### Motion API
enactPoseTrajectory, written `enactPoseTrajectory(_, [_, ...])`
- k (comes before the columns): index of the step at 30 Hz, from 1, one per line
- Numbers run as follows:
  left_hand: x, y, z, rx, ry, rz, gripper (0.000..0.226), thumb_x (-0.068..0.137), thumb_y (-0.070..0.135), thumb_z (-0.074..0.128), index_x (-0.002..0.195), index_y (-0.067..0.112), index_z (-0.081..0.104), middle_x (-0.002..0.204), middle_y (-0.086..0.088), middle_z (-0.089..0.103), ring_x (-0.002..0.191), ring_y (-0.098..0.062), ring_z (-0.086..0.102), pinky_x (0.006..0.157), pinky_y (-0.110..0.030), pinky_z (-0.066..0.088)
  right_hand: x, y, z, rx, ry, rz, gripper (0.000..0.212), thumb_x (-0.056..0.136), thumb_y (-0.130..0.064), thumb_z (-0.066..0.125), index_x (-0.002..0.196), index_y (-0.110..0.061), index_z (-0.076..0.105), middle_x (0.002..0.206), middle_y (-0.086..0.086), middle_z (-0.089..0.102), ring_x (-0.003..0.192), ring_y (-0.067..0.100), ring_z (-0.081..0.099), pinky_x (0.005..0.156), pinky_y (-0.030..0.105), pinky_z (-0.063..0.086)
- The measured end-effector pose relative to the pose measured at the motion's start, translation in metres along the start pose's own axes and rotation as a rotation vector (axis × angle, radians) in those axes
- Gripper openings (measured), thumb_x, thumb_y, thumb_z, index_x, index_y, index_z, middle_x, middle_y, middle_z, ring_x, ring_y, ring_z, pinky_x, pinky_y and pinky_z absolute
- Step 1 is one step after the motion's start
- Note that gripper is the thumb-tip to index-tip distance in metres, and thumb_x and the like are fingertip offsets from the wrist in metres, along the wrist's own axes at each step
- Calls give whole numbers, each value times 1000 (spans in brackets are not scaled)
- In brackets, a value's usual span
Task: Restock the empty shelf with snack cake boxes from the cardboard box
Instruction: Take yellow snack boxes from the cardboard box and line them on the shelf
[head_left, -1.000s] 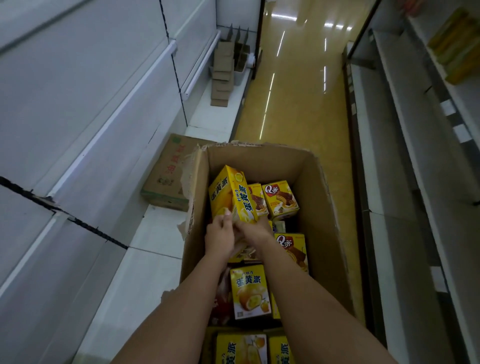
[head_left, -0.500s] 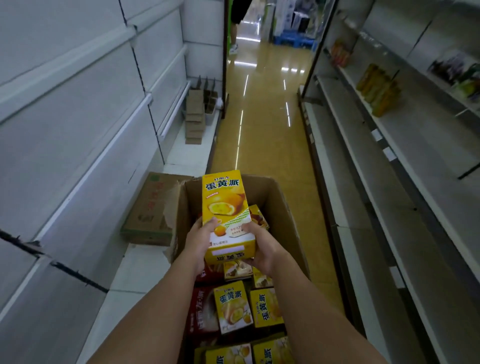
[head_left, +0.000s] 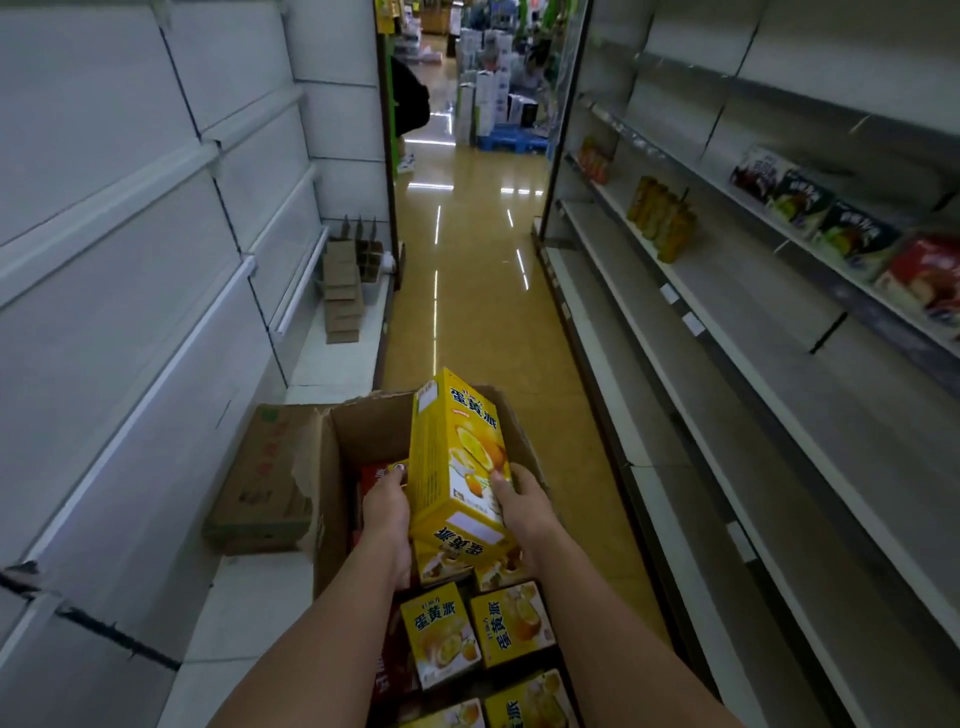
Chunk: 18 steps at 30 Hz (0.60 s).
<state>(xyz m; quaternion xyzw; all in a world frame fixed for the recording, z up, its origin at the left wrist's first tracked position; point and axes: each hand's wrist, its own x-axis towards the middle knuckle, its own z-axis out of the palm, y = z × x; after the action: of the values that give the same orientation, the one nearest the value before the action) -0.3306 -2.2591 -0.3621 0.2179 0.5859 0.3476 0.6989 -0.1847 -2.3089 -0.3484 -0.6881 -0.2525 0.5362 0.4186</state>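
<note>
I've got both hands, left hand (head_left: 387, 506) and right hand (head_left: 524, 506), gripping one yellow snack cake box (head_left: 457, 457) above the cardboard box (head_left: 332, 467); next I'd swing it to an empty shelf (head_left: 727, 415)

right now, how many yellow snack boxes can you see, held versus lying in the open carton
held yellow box, gripped by the left hand and the right hand: 1
yellow boxes lying face-up in the open carton: 4
partly hidden boxes under the held one: 2
total: 7
The red packs at the carton's left side are too hidden to count.
</note>
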Motion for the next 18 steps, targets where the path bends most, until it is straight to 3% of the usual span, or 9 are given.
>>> enactPoseTrajectory(3, [-11, -7, 5, -34, -43, -24, 26, 96, 29, 50, 92, 10, 68, 81, -16, 69, 64, -29, 65, 56, -33, 52, -9, 0, -16, 47, -26, -24, 45, 99, -28, 48, 142, -23, 34, 127, 22, 56, 101, 27, 61, 83, 43, 53])
enactPoseTrajectory(6, [-21, -18, 14, -69, -148, -17, 29, 94, 28, 54, 115, 10, 64, 106, -19, 67, 83, -33, 65, 67, -37, 51, -13, 1, -33, 106, -85, 4, 50, 98, -26, 49, 144, -23, 31, 125, 34, 50, 98, 34, 60, 89, 47, 49])
enactPoseTrajectory(8, [-33, -24, 23, -75, -241, -51, 36, 94, 38, 53, 112, 8, 64, 111, -19, 63, 89, -31, 62, 69, -38, 47, -24, 0, -40, 184, -133, 14, 42, 99, -26, 48, 140, -20, 38, 124, 28, 57, 106, 39, 61, 90, 52, 50])
enactPoseTrajectory(11, [-60, -33, 37, -112, -411, -144, 54, 91, 56, 47, 105, 9, 73, 109, -20, 68, 89, -32, 69, 70, -42, 55, -46, 4, -50, 280, -206, 19, 25, 99, -19, 49, 122, -12, 57, 118, 24, 64, 97, 35, 64, 85, 48, 51])
enactPoseTrajectory(14, [-87, -39, 53, -141, -490, -168, 65, 85, 64, 44, 109, 9, 70, 111, -24, 68, 89, -35, 70, 81, -47, 51, -67, 8, -70, 190, -199, -4, 19, 97, -16, 51, 96, -14, 70, 112, 29, 63, 83, 30, 59, 82, 46, 49])
enactPoseTrajectory(16, [-105, -47, 65, -114, -474, -154, 58, 86, 59, 49, 110, 10, 68, 107, -23, 69, 86, -35, 70, 81, -47, 50, -76, 10, -94, 171, -102, -18, 20, 97, -11, 48, 101, -12, 67, 98, 22, 69, 75, 25, 60, 67, 32, 50])
enactPoseTrajectory(18, [-120, -56, 75, -50, -459, -122, 55, 81, 54, 58, 115, 12, 66, 110, -21, 69, 94, -36, 69, 84, -49, 51, -81, 12, -122, 182, -43, -41, 24, 95, -14, 49, 112, -8, 65, 96, 14, 69, 84, 29, 64, 72, 35, 52])
